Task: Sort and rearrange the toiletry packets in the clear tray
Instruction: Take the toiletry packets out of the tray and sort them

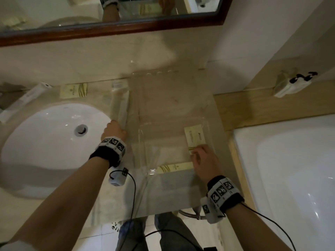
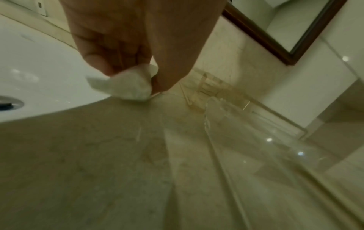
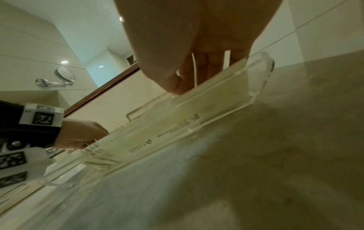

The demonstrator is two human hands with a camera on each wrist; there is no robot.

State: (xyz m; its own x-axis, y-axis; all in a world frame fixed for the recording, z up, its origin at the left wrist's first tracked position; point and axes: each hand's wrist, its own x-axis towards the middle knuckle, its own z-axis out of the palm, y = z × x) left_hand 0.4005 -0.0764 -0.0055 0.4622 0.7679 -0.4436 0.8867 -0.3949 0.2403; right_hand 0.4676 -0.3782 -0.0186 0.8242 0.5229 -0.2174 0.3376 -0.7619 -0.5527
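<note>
The clear tray (image 1: 143, 134) sits on the beige counter between the sink and the bathtub. My right hand (image 1: 198, 151) pinches the near end of a cream packet (image 1: 194, 136) lying flat along the tray's right side; in the right wrist view the thumb and fingers (image 3: 206, 68) clamp that cream packet (image 3: 157, 124) inside the tray wall (image 3: 265, 70). My left hand (image 1: 116, 128) grips the near end of a long white packet (image 1: 120, 104) lying just left of the tray; its crumpled white end (image 2: 126, 84) shows between the fingers. A gold-striped packet (image 1: 174, 168) lies at the tray's near edge.
The white sink (image 1: 45, 142) is at the left and the bathtub (image 1: 290, 169) at the right. Another gold-striped packet (image 1: 74, 90) and a long white sachet (image 1: 23, 100) lie behind the sink. A small white box (image 1: 291, 84) sits on the right ledge. The wood-framed mirror (image 1: 126, 28) hangs above.
</note>
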